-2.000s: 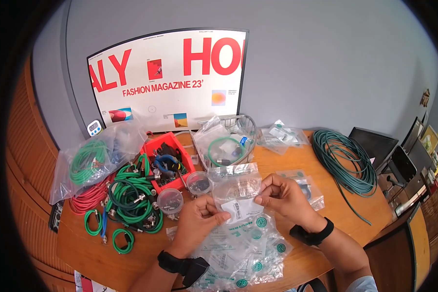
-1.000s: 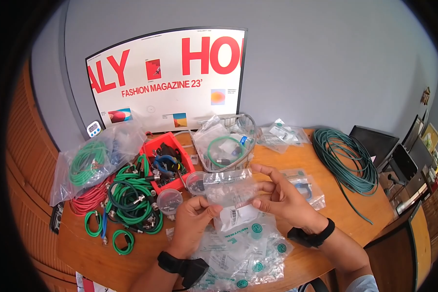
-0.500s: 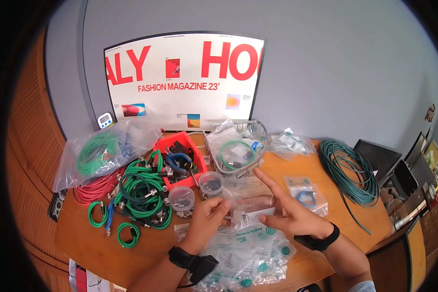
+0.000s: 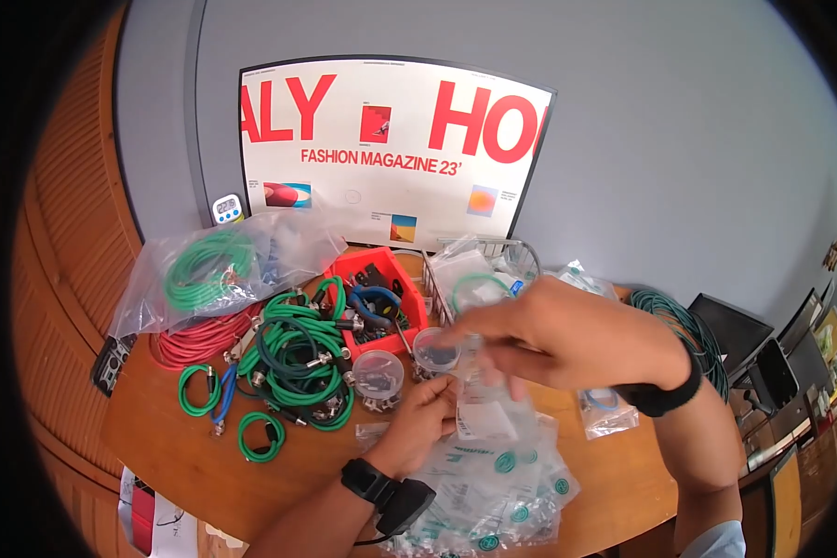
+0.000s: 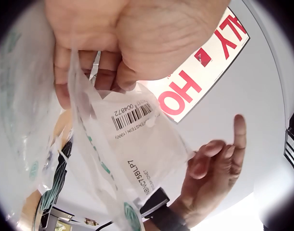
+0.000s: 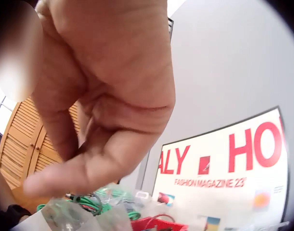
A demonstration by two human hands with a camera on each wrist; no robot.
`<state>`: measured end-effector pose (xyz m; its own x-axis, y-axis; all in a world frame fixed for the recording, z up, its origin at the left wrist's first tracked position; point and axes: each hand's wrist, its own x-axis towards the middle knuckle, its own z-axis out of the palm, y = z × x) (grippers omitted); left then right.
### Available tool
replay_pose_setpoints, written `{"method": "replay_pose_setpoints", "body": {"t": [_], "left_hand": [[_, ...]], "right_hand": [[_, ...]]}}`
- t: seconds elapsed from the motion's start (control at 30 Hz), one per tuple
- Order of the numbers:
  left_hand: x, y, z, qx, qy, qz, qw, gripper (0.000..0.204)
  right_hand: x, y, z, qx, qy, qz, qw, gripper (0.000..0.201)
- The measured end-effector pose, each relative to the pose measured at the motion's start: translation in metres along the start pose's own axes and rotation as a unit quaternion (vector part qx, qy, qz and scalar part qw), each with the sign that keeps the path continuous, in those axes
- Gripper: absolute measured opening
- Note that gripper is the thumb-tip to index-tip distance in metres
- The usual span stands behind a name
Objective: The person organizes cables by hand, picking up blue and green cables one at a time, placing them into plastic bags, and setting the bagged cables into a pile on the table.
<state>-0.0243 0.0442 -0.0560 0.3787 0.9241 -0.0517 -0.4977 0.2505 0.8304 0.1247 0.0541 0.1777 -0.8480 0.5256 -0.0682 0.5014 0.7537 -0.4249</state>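
My left hand [image 4: 425, 423] pinches the side of a small clear plastic bag [image 4: 484, 395]. A white barcode label [image 5: 137, 139] shows through the bag in the left wrist view. My right hand [image 4: 563, 335], blurred, is raised over the bag's top with its index finger stretched out to the left. From the right wrist, its thumb [image 6: 74, 175] looks straight, and I see nothing between thumb and fingers. Beneath the held bag lies a pile of clear bags [image 4: 493, 493] with green print. Two round clear tubs, the nearer tub [image 4: 378, 374] holding small metal parts, stand beside my left hand.
Coiled green cables [image 4: 298, 358] and red cable [image 4: 200, 344] lie at the left. Behind stand a red bin [image 4: 405, 346] with tools, a wire basket [image 4: 525, 251] and a monitor [image 4: 391, 200]. A dark green cable coil [image 4: 707, 344] lies at the right.
My right hand has come off the bag's right side and risen up and left over it. My left hand keeps its grip on the bag. The head view has swung left.
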Motion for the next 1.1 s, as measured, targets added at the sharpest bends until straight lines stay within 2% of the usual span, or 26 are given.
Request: {"method": "replay_pose_setpoints", "body": {"t": [0.03, 0.1, 0.2, 0.27, 0.3, 0.37, 0.43, 0.5, 0.57, 0.6, 0.67, 0.7, 0.8, 0.87, 0.9, 0.97, 1.0, 1.1], "left_hand": [[-0.002, 0.004, 0.003, -0.027, 0.003, -0.001, 1.0, 0.027], [0.005, -0.004, -0.007, -0.023, -0.006, -0.002, 1.0, 0.027], [0.006, -0.01, -0.011, -0.017, -0.001, -0.006, 1.0, 0.024], [0.007, -0.014, -0.012, -0.013, 0.019, -0.008, 1.0, 0.022], [0.01, -0.018, -0.013, -0.001, 0.035, -0.018, 0.999, 0.019], [0.011, -0.02, -0.01, 0.01, 0.052, -0.028, 0.998, 0.016], [0.008, -0.018, -0.003, -0.025, 0.078, 0.011, 0.997, 0.011], [0.005, -0.016, -0.002, -0.026, 0.078, 0.016, 0.996, 0.008], [0.0, -0.01, 0.002, -0.031, 0.088, 0.025, 0.995, 0.012], [0.0, -0.011, 0.0, -0.03, 0.086, 0.024, 0.996, 0.012], [0.002, -0.013, -0.009, 0.022, 0.045, 0.008, 0.999, 0.042], [0.003, -0.015, -0.011, 0.022, 0.044, 0.009, 0.999, 0.042], [0.008, -0.017, -0.014, -0.012, 0.047, -0.011, 0.999, 0.032], [0.01, -0.018, -0.015, 0.054, 0.086, -0.03, 0.994, 0.02], [0.011, -0.021, -0.017, 0.053, 0.087, -0.033, 0.994, 0.02], [0.012, -0.018, -0.018, -0.007, 0.015, 0.001, 1.0, 0.019], [0.01, -0.016, -0.008, -0.027, 0.043, 0.029, 0.998, 0.024], [0.005, -0.012, -0.002, -0.038, 0.053, 0.057, 0.996, 0.026]], "right_hand": [[0.017, 0.002, 0.006, -0.001, 0.0, -0.001, 1.0, 0.034], [0.056, 0.019, 0.023, -0.109, 0.126, -0.166, 0.972, 0.03], [0.107, 0.013, 0.04, -0.137, 0.122, -0.171, 0.968, 0.028], [0.14, 0.005, 0.053, -0.212, 0.059, -0.124, 0.968, 0.028], [0.157, 0.007, 0.064, -0.209, 0.059, -0.127, 0.968, 0.028], [0.186, 0.016, 0.088, -0.174, 0.187, -0.194, 0.947, 0.026], [0.205, 0.014, 0.103, -0.191, 0.191, -0.194, 0.943, 0.023], [0.217, 0.013, 0.111, -0.206, 0.194, -0.192, 0.94, 0.019], [0.224, 0.014, 0.115, -0.258, 0.218, -0.233, 0.912, 0.012], [0.226, 0.015, 0.115, -0.259, 0.219, -0.231, 0.912, 0.012], [0.228, 0.016, 0.115, -0.26, 0.222, -0.207, 0.917, 0.005], [0.227, 0.017, 0.114, -0.262, 0.222, -0.207, 0.916, 0.005], [0.212, 0.015, 0.105, -0.192, 0.228, -0.216, 0.93, 0.008], [0.199, 0.017, 0.096, -0.128, 0.27, -0.202, 0.933, 0.013], [0.19, 0.02, 0.089, -0.126, 0.269, -0.2, 0.934, 0.013], [0.167, 0.026, 0.065, 0.094, 0.217, -0.124, 0.964, 0.017], [0.151, 0.031, 0.055, 0.155, 0.217, -0.098, 0.959, 0.017], [0.087, 0.047, 0.034, 0.299, 0.254, -0.047, 0.919, 0.019]]}}
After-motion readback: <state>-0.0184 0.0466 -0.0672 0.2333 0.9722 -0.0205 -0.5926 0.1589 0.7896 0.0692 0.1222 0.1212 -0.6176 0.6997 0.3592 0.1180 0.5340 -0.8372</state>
